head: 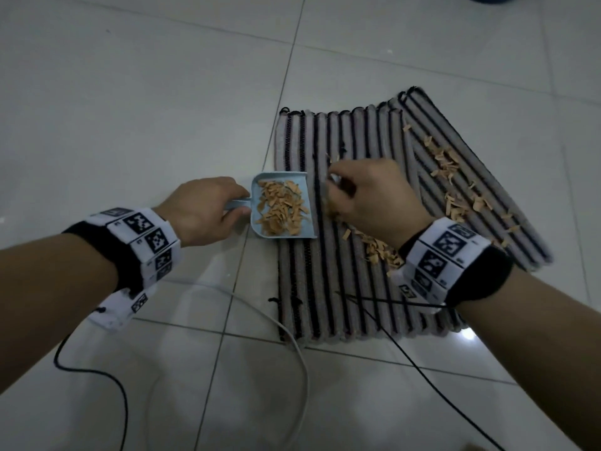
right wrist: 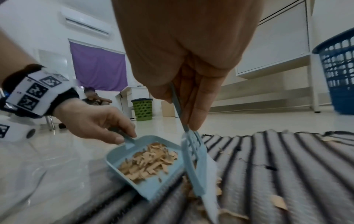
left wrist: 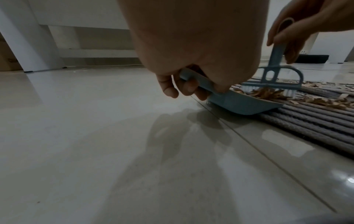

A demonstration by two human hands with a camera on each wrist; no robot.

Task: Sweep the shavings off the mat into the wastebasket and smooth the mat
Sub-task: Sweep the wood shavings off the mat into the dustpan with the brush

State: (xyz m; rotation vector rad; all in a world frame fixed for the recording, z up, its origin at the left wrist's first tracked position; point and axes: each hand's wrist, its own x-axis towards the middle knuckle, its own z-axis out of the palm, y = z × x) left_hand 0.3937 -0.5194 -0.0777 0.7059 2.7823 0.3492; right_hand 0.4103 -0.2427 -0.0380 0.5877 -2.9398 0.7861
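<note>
Mat: grey ribbed woven mat with black stripes lies on the pale tiled floor; far right corner folded over.
Dustpan: small light-blue plastic dustpan, lip resting on the mat's left edge, holds a pile of tan wood shavings.
Left hand: left hand, beside the mat's left edge, fingers curled round the dustpan handle.
Right hand: right hand, over the mat, pinches the light-blue hand brush; white bristles on the mat, touching the dustpan lip.
Loose shavings: scattered on the mat's right half.
Wastebasket: blue slatted plastic wastebasket on the floor beyond the mat's far right.
</note>
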